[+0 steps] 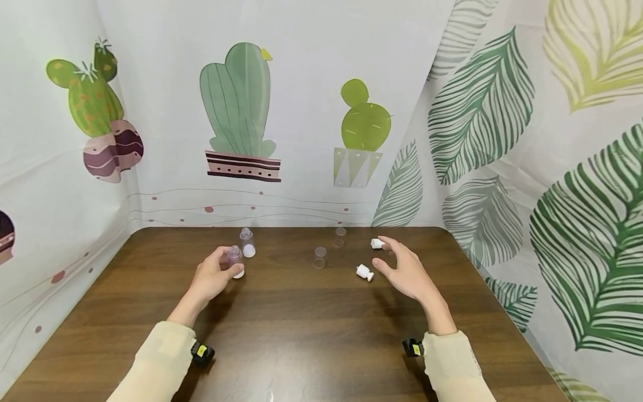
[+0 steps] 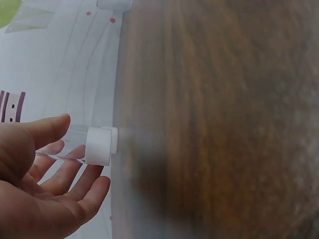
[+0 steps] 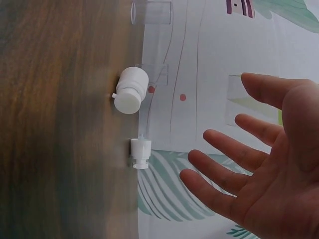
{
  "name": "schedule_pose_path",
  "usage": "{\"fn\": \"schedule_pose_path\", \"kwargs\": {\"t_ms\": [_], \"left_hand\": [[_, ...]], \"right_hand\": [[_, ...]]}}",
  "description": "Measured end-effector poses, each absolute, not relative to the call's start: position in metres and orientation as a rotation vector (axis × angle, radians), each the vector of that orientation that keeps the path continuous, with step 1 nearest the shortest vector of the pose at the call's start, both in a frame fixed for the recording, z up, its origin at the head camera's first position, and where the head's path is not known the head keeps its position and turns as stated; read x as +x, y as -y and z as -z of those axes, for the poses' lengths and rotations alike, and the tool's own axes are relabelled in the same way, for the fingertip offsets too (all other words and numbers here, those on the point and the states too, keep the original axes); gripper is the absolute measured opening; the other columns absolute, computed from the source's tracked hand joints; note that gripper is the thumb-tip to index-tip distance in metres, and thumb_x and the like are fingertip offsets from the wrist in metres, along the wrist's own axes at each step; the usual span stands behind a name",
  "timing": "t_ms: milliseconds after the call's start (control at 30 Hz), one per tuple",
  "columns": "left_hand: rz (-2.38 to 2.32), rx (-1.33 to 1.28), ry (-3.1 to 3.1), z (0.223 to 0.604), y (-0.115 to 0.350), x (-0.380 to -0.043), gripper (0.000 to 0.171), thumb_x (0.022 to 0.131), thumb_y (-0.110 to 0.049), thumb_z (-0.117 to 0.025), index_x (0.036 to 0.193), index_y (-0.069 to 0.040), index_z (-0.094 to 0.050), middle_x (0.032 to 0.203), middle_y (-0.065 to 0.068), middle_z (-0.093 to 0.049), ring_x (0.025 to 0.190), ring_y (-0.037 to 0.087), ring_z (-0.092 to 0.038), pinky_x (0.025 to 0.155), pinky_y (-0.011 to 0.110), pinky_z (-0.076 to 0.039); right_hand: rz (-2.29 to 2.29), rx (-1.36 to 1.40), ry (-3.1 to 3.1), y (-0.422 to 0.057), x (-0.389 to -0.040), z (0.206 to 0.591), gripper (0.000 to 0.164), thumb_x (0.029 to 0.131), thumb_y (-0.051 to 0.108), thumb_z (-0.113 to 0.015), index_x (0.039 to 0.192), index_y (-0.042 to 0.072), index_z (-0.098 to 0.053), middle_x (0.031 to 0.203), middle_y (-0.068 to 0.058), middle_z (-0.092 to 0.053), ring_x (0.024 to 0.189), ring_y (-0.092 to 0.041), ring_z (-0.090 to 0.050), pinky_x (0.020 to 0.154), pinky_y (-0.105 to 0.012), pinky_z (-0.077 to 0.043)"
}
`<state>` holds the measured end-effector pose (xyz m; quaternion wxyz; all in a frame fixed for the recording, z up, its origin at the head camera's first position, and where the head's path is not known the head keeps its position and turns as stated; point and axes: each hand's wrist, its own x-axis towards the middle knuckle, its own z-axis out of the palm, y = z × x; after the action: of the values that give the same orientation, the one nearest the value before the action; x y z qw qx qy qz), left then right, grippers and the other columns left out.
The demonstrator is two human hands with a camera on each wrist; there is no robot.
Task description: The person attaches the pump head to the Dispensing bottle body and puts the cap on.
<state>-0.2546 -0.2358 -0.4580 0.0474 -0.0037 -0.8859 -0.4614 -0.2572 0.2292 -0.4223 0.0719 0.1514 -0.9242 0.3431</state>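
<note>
The left hand (image 1: pixel 213 273) is loosely grasping a clear, purple-tinted bottle (image 1: pixel 235 257), which is sitting within the curve of its fingers and thumb; whether the bottle's base is touching the table (image 1: pixel 296 318), I cannot tell. Just beyond this hand, slightly to its right, a second bottle (image 1: pixel 248 243) is standing. The right hand (image 1: pixel 404 271) is holding nothing, its fingers spreading apart. To its left, just beside the thumb, the nearer pump head (image 1: pixel 364 272) is lying, and the farther pump head (image 1: pixel 377 244) is lying by the index fingertip. Farther left of this hand, between the two hands and beyond them, a nearer clear cap (image 1: pixel 320 258) and a farther clear cap (image 1: pixel 340 237) are resting.

The head view is showing the grasped bottle's narrow tip, which the left wrist view is not; that view is instead showing its white lower part uncovered. In the head view a fingertip is overlapping the farther pump head, while the right wrist view is showing it whole.

The grasped bottle's long axis is running roughly vertical, tip pointing up. The nearer pump head's axis is slanting, its narrow end pointing rightward and toward the person; the farther one's narrow end is pointing right.
</note>
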Motion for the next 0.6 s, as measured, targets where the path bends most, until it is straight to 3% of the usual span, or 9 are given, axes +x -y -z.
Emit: {"fn": "schedule_pose_path", "kwargs": {"t_ms": [600], "left_hand": [[1.344,-0.170,2.675,0.448,0.218,-0.249,0.042,0.099,-0.016,-0.075,0.136,-0.004,-0.061,0.122,0.020,-0.074,0.119,0.039,-0.070,0.101,0.056,-0.055]], "right_hand": [[-0.978,0.466,2.801,-0.225,-0.260,0.426,0.061,0.104,0.025,-0.070,0.158,0.009,-0.047,0.146,-0.025,-0.060,0.134,-0.050,-0.057,0.108,-0.068,-0.045]]}}
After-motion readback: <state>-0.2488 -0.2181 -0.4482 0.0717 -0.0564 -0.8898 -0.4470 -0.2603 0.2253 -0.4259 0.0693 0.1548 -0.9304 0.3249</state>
